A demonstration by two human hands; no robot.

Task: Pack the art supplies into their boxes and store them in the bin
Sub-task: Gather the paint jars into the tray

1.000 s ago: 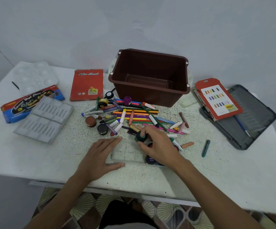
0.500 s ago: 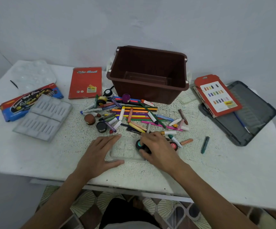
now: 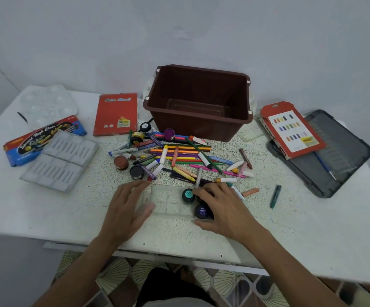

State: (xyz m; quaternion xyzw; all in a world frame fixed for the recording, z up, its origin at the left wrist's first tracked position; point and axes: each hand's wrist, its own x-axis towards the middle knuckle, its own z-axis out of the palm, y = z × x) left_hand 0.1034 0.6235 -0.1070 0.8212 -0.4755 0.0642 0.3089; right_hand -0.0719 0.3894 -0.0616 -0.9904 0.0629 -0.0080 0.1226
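My left hand [image 3: 127, 204] lay flat, fingers straight, steadying the clear tray [image 3: 168, 201] on the surface. My right hand [image 3: 221, 207] covered the paint pots [image 3: 188, 195] at its end (gripping one? I couldn't tell). Each pot wanted pressing squarely into its pocket.

bin [image 3: 198, 125] behind crayon pile [image 3: 186, 159], clear tray [image 3: 168, 201] in front, between both hands

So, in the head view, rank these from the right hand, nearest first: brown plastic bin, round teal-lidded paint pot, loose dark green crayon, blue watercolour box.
1. Round teal-lidded paint pot, beside the right hand.
2. Loose dark green crayon, right side.
3. Brown plastic bin, far back.
4. Blue watercolour box, far left.
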